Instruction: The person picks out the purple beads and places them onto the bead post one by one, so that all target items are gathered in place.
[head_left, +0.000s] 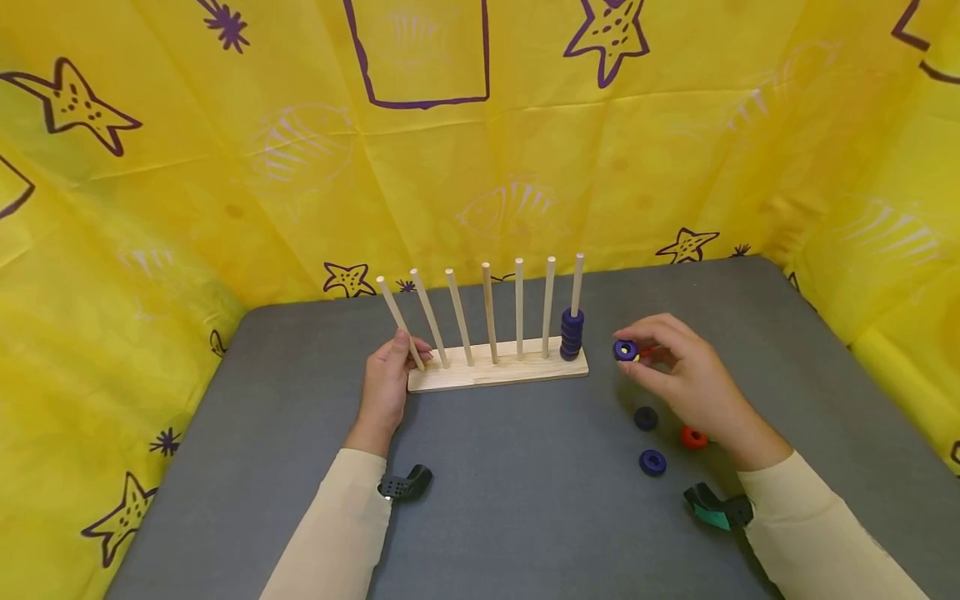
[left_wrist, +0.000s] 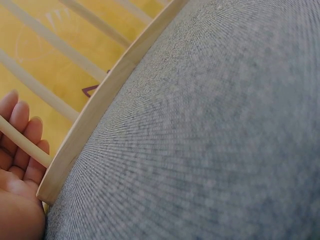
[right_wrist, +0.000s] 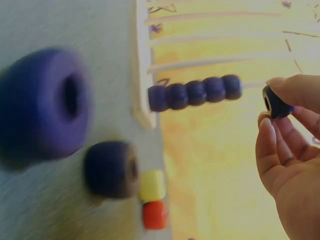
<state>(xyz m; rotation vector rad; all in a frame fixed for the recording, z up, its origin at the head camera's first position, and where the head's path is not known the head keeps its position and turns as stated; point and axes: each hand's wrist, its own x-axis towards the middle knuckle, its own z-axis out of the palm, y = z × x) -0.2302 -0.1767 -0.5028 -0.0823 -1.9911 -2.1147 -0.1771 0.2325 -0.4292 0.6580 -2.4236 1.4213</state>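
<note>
A wooden peg rack [head_left: 502, 375] with several upright pegs stands on the table. At its left end my left hand [head_left: 386, 375] holds it, thumb and fingers on either side of the end peg [head_left: 401, 323]; in the left wrist view the fingers [left_wrist: 34, 131] lie behind that peg. Several dark blue beads [head_left: 572, 335] are stacked on the rightmost peg. To the right of this stack, my right hand [head_left: 690, 379] pinches another dark blue bead [head_left: 626, 350] between thumb and fingertips, its hole showing. In the right wrist view this bead is raised, apart from the stacked peg's tip.
Before my right hand lie a blue bead [head_left: 652, 462], a dark bead [head_left: 646, 418] and a red bead [head_left: 694, 437]. A yellow bead [right_wrist: 152, 185] touches a red one [right_wrist: 155, 215] farther back. Yellow patterned cloth [head_left: 420, 183] hangs behind the grey table [head_left: 510, 483].
</note>
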